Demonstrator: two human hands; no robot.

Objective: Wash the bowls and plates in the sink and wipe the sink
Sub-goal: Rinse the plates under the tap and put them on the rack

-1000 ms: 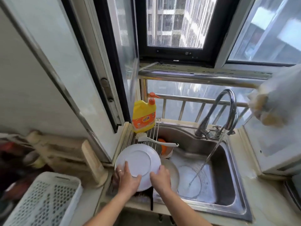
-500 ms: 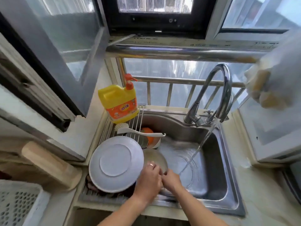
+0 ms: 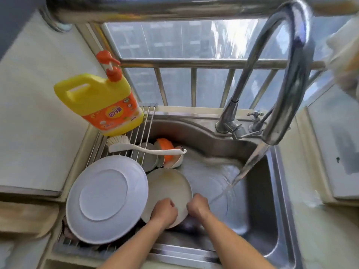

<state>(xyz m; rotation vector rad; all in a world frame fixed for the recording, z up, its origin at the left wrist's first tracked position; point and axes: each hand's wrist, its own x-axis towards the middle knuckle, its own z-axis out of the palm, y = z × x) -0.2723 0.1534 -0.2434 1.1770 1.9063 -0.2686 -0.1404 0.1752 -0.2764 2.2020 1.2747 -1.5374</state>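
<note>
Both hands, the left hand (image 3: 164,211) and the right hand (image 3: 197,206), curl their fingers around the near rim of a cream plate (image 3: 169,188) held over the sink (image 3: 260,200), beside a big white plate (image 3: 106,199) upside down on the rack (image 3: 143,125), while water (image 3: 242,171) runs from the tap (image 3: 287,74).

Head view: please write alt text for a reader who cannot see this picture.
Both hands, left and right, grip a cream plate over a steel sink while the faucet runs. A white plate lies upside down on the rack to the left, with a brush and yellow soap bottle behind it.
</note>
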